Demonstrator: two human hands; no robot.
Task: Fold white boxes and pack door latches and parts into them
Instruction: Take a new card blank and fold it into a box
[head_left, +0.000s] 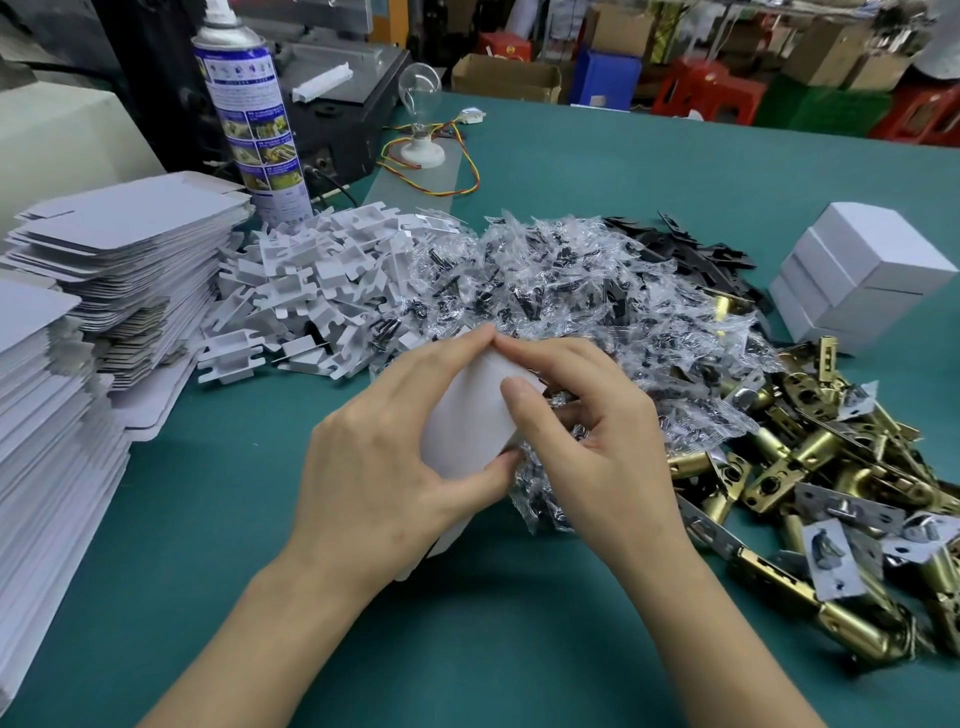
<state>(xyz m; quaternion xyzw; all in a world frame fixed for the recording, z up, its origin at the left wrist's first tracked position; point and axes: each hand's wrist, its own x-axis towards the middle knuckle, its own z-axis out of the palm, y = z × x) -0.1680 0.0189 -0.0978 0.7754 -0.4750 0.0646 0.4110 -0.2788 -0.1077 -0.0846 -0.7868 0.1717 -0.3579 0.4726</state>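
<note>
1. Two hands, both yours, meet at the centre over the green bench (249, 519); forearms come in from 6 o'clock.
2. One white box (467, 415), smooth card and part-folded, is held between them, just above the bench and in front of the bag pile.
3. Your left hand (384, 457) grips the box: fingers curve round the far side, thumb tip on the lower edge.
4. Your right hand (587, 431) grips it too: thumb pressed flat on the face, fingers curled behind. The two index tips touch at the box's top.
5. Two stacks of flat box blanks (130, 249), thin white card with rounded flaps, stand at 9 to 10 o'clock. There are too many sheets to count.
6. One pile of white inserts (301, 280), notched cut card, lies at 11 o'clock.
7. One pile of clear crinkly screw bags (571, 291) with dark contents lies at 12 to 1 o'clock, touching the inserts.
8. Black flat plates (691, 244) lie behind the bags at 1 o'clock.
9. One heap of brass latches (831, 493), shiny metal tubes with some silver plates, lies at 3 to 4 o'clock.
10. One stack of finished boxes (862, 275) stands at 2 o'clock, at least three high.
11. One spray can (249, 114) stands upright at 11 o'clock, and one clear bulb (420, 88) on a white base with coloured wires sits at 12.
</note>
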